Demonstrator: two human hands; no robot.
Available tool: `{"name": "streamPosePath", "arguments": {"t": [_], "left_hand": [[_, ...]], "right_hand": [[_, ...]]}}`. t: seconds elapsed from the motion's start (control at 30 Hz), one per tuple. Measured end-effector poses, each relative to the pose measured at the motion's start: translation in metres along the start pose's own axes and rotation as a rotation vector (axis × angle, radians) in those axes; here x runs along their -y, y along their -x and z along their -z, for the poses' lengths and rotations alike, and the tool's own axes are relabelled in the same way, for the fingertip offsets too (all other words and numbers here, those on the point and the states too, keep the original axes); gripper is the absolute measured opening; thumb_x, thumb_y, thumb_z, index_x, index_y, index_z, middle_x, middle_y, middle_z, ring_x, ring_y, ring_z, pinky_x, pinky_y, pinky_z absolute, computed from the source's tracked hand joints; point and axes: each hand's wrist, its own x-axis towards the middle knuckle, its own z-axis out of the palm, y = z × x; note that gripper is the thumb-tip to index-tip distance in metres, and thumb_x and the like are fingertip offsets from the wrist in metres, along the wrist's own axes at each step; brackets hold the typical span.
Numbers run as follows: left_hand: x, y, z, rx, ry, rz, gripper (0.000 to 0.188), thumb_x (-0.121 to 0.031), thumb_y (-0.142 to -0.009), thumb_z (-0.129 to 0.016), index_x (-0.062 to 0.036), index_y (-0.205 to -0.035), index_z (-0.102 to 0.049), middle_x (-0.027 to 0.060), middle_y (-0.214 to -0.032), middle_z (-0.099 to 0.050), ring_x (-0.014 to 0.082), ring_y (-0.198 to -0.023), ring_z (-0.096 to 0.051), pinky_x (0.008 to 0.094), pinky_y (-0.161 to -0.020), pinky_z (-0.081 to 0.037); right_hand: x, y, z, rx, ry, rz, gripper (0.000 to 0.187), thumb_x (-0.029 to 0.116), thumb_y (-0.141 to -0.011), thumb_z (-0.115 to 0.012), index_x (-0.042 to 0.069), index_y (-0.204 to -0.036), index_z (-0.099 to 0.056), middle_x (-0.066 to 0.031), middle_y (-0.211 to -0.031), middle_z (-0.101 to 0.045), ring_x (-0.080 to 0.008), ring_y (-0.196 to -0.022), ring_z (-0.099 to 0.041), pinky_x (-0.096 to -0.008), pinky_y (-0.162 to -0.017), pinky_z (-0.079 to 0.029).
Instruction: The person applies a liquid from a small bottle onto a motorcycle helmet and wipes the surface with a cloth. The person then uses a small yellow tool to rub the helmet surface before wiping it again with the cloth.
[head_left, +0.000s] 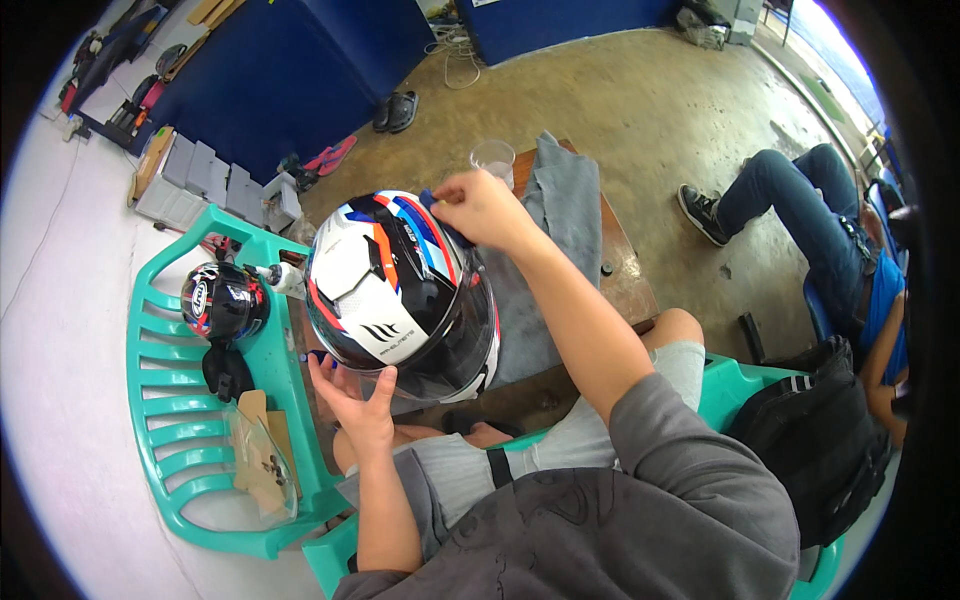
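Observation:
A full-face motorcycle helmet (384, 272) in white, black, blue and red is tilted over a low wooden table in front of me. My left hand (358, 408) grips its near lower edge, thumb on the outside and some fingers hidden beneath. At the far right of the shell my right hand (478, 208) is closed in a pinch. Between its fingertips shows a small dark-blue piece (428, 197), perhaps cloth or sponge, against the helmet. A grey cloth (562, 195) lies on the table (622, 268) beyond and under the helmet.
A clear plastic cup (493, 158) stands behind my right hand. On the green plastic chair (160, 430) at left sit a second, dark helmet (225, 303) and cardboard (258, 460). A white bottle (287, 279) is beside the helmet. A seated person (800, 205) and black backpack (812, 440) are at right.

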Motion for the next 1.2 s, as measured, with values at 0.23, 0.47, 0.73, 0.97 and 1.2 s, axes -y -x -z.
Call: {"name": "streamPosePath", "arguments": {"t": [0.23, 0.47, 0.73, 0.97, 1.2], "left_hand": [[0.002, 0.002, 0.001, -0.018, -0.011, 0.036, 0.132, -0.024, -0.076, -0.101, -0.0049, -0.172, -0.013, 0.0239, -0.168, -0.027, 0.039, -0.155, -0.034, 0.0521, -0.13, -0.029], [0.003, -0.001, 0.0, 0.014, 0.027, -0.024, 0.133, -0.024, -0.076, -0.101, -0.0033, -0.172, -0.011, 0.0237, -0.167, -0.028, 0.0367, -0.154, -0.035, 0.0505, -0.129, -0.028], [0.009, 0.0, 0.001, -0.002, 0.003, -0.045, 0.136, -0.033, -0.074, -0.102, -0.0011, -0.171, -0.013, 0.0243, -0.164, -0.032, 0.0366, -0.152, -0.037, 0.0501, -0.129, -0.028], [0.008, 0.001, -0.001, -0.008, -0.002, -0.047, 0.134, -0.036, -0.075, -0.102, 0.0003, -0.17, -0.014, 0.0246, -0.163, -0.033, 0.0389, -0.152, -0.038, 0.0514, -0.128, -0.031], [0.007, 0.001, 0.002, -0.008, -0.144, -0.073, 0.136, -0.035, -0.072, -0.103, -0.0029, -0.171, -0.015, 0.0261, -0.161, -0.032, 0.0427, -0.149, -0.041, 0.0541, -0.123, -0.037]], "right_hand": [[-0.011, 0.065, -0.022, -0.131, 0.042, 0.609, 0.032, 0.012, -0.094, -0.078, 0.008, -0.126, -0.078, -0.0152, -0.108, -0.071, -0.0326, -0.099, -0.07, -0.0407, -0.089, -0.057], [0.001, -0.019, -0.014, 0.038, -0.157, 0.08, 0.031, 0.017, -0.096, -0.077, 0.004, -0.124, -0.08, -0.015, -0.098, -0.074, -0.0221, -0.089, -0.07, -0.037, -0.082, -0.056], [0.004, 0.006, -0.02, 0.002, -0.019, 0.419, 0.029, 0.017, -0.093, -0.078, 0.007, -0.119, -0.082, -0.0201, -0.102, -0.074, -0.0359, -0.093, -0.075, -0.0422, -0.086, -0.059], [0.014, -0.005, -0.013, 0.069, 0.025, 0.308, 0.031, 0.018, -0.094, -0.076, 0.005, -0.121, -0.081, -0.019, -0.098, -0.076, -0.0293, -0.09, -0.075, -0.0398, -0.081, -0.058], [0.063, -0.001, -0.014, 0.116, 0.107, 0.166, 0.03, 0.013, -0.093, -0.078, 0.004, -0.121, -0.081, -0.0136, -0.102, -0.076, -0.0236, -0.089, -0.071, -0.0366, -0.081, -0.056]]}}
